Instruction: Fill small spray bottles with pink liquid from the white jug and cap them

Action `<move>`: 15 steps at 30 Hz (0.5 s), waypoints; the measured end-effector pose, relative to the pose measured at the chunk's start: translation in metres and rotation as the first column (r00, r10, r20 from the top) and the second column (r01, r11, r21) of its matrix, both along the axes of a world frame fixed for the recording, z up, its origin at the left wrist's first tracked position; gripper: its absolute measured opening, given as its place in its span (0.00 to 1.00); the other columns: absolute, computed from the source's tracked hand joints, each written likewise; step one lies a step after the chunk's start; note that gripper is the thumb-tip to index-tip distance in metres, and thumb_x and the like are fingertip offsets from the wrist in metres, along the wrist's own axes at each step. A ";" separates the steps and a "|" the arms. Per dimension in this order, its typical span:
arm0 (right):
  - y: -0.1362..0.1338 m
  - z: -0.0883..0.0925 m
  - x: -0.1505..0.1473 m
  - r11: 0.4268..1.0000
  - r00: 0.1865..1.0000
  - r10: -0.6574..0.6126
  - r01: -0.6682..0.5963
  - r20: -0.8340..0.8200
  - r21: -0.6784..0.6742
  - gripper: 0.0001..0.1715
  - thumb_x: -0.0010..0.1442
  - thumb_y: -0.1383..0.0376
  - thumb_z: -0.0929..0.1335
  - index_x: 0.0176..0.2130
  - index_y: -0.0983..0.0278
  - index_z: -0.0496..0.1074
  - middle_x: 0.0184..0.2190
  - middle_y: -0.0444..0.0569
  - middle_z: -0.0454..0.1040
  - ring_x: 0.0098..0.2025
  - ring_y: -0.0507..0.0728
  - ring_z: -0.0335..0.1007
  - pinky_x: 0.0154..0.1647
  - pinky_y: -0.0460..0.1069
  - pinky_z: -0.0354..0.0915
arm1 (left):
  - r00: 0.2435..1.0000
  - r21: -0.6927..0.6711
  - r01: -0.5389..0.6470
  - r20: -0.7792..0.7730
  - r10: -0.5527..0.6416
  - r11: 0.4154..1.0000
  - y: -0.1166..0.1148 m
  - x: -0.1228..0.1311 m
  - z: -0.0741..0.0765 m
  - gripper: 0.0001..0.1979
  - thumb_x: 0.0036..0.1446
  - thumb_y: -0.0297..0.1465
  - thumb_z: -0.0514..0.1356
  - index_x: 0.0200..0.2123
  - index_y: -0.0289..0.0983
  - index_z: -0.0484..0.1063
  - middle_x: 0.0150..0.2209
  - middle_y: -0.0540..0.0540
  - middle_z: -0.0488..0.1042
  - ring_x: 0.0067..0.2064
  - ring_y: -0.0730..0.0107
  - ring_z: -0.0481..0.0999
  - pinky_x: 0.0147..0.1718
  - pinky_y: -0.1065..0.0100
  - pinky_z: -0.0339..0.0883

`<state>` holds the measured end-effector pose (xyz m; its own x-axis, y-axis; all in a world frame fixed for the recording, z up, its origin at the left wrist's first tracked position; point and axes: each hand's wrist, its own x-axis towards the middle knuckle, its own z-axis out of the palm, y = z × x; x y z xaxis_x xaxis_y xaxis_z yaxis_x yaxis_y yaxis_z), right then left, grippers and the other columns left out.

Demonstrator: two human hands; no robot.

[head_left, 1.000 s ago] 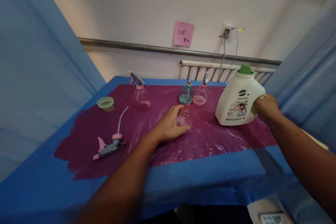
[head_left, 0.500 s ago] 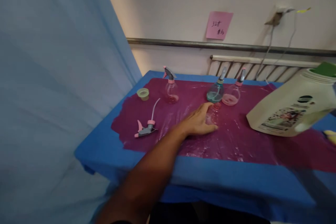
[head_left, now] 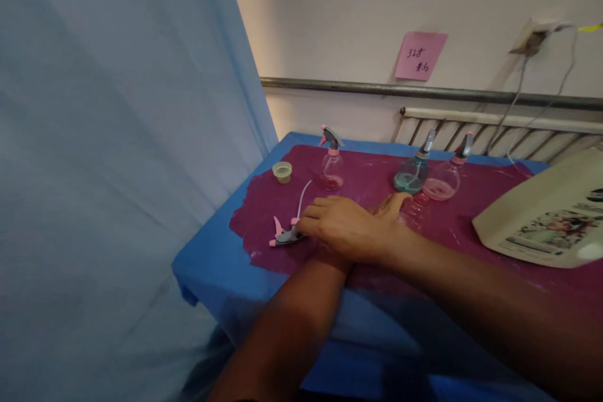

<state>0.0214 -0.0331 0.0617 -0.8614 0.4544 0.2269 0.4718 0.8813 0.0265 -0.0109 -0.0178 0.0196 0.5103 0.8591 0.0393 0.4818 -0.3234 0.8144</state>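
My right hand (head_left: 343, 229) reaches across my left forearm to the left. Its curled fingertips close on the collar of a loose grey and pink trigger spray head (head_left: 282, 237), which lies on the magenta plastic sheet (head_left: 367, 179). My left hand (head_left: 392, 203) is mostly hidden behind the right one; its thumb and fingers rest around a small open clear bottle (head_left: 417, 210). A white detergent jug (head_left: 541, 220) sits on the sheet at the far right, with no hand on it.
Three small spray bottles stand at the back: a pink one (head_left: 332, 166), a teal one (head_left: 409, 177) and another pink one (head_left: 440, 185). A pale green cap (head_left: 282, 171) sits at the back left. A blue curtain (head_left: 117, 169) hangs left of the blue-covered table (head_left: 207, 270).
My right hand let go of the white jug, which now rests on the sheet, and crossed left to the loose spray head. My view swung left. The left hand stayed at the clear bottle.
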 end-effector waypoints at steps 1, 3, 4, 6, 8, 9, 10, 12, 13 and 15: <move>0.012 -0.001 -0.014 1.000 0.997 0.007 -0.007 0.071 0.001 0.10 0.79 0.68 0.69 0.52 0.65 0.82 0.48 0.56 0.84 0.48 0.62 0.79 0.46 0.56 0.71 | 0.999 -0.020 0.051 0.001 -0.051 0.998 -0.001 -0.001 0.003 0.34 0.63 0.60 0.72 0.62 0.43 0.83 0.61 0.35 0.84 0.71 0.25 0.74 0.61 0.39 0.73; 0.030 -0.003 -0.034 1.000 0.984 0.019 -0.018 0.180 -0.008 0.13 0.81 0.68 0.67 0.54 0.67 0.83 0.50 0.57 0.85 0.51 0.63 0.79 0.45 0.56 0.70 | 0.990 -0.029 0.141 0.016 -0.140 0.990 0.000 -0.002 0.008 0.33 0.60 0.57 0.76 0.62 0.47 0.83 0.64 0.41 0.84 0.70 0.31 0.77 0.61 0.43 0.73; 0.036 -0.005 -0.041 0.999 0.975 0.028 -0.024 0.220 -0.021 0.14 0.82 0.69 0.67 0.55 0.68 0.83 0.51 0.57 0.85 0.52 0.63 0.80 0.45 0.56 0.69 | 0.984 -0.019 0.177 0.026 -0.177 0.984 0.002 -0.002 0.009 0.33 0.58 0.55 0.77 0.62 0.49 0.83 0.66 0.44 0.83 0.69 0.35 0.78 0.62 0.46 0.73; 0.044 -0.010 -0.050 0.998 0.963 0.046 -0.034 0.267 -0.049 0.15 0.82 0.69 0.67 0.56 0.68 0.84 0.52 0.57 0.86 0.52 0.63 0.80 0.44 0.55 0.69 | 0.973 0.017 0.227 0.040 -0.227 0.974 0.008 -0.003 0.006 0.32 0.56 0.50 0.79 0.62 0.53 0.83 0.68 0.49 0.82 0.68 0.44 0.81 0.63 0.52 0.73; 0.047 -0.015 -0.054 0.997 0.957 0.061 -0.045 0.282 -0.066 0.15 0.82 0.69 0.67 0.56 0.68 0.85 0.52 0.56 0.86 0.52 0.63 0.81 0.43 0.55 0.69 | 0.970 0.067 0.239 0.025 -0.241 0.969 0.015 -0.001 -0.001 0.34 0.53 0.43 0.80 0.63 0.58 0.82 0.69 0.54 0.82 0.68 0.51 0.83 0.62 0.58 0.74; 0.048 -0.016 -0.055 0.996 0.956 0.066 -0.048 0.286 -0.069 0.14 0.82 0.69 0.68 0.56 0.67 0.85 0.52 0.56 0.86 0.52 0.62 0.80 0.43 0.55 0.69 | 0.972 0.094 0.234 0.004 -0.235 0.968 0.017 0.001 -0.005 0.36 0.52 0.41 0.80 0.65 0.61 0.80 0.70 0.56 0.81 0.68 0.53 0.83 0.61 0.60 0.74; 0.047 -0.016 -0.055 0.996 0.956 0.071 -0.054 0.286 -0.069 0.14 0.81 0.69 0.68 0.55 0.67 0.85 0.52 0.55 0.86 0.52 0.62 0.80 0.44 0.55 0.69 | 0.973 0.118 0.229 -0.025 -0.228 0.966 0.019 0.003 -0.009 0.39 0.51 0.39 0.80 0.66 0.63 0.79 0.70 0.59 0.81 0.69 0.55 0.83 0.60 0.62 0.74; 0.045 -0.012 -0.052 0.995 0.965 0.089 -0.075 0.247 -0.064 0.14 0.82 0.69 0.68 0.54 0.66 0.84 0.52 0.55 0.86 0.52 0.62 0.79 0.47 0.55 0.71 | 0.968 0.149 0.244 -0.089 -0.233 0.958 0.019 0.009 -0.016 0.45 0.51 0.38 0.81 0.72 0.64 0.74 0.73 0.59 0.78 0.71 0.55 0.81 0.60 0.64 0.74; 0.042 -0.009 -0.049 0.994 0.975 0.100 -0.089 0.196 -0.062 0.14 0.82 0.70 0.67 0.54 0.66 0.84 0.53 0.55 0.86 0.53 0.61 0.79 0.49 0.55 0.72 | 0.967 0.155 0.239 -0.125 -0.221 0.959 0.017 0.011 -0.018 0.47 0.52 0.38 0.80 0.74 0.62 0.71 0.74 0.57 0.77 0.72 0.53 0.80 0.61 0.64 0.74; 0.034 0.003 -0.037 0.993 0.995 0.101 -0.100 0.014 -0.064 0.14 0.82 0.70 0.66 0.55 0.65 0.82 0.54 0.54 0.85 0.54 0.60 0.78 0.55 0.55 0.73 | 0.972 0.153 0.141 -0.209 -0.107 0.978 0.011 0.014 -0.020 0.47 0.57 0.40 0.78 0.77 0.59 0.69 0.73 0.53 0.79 0.73 0.48 0.78 0.62 0.61 0.74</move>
<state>-0.0160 0.0008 0.0646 -0.9071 0.3781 0.1850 0.3805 0.9245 -0.0235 0.0028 -0.0067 -0.0002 0.6244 0.7785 0.0629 0.5759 -0.5134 0.6362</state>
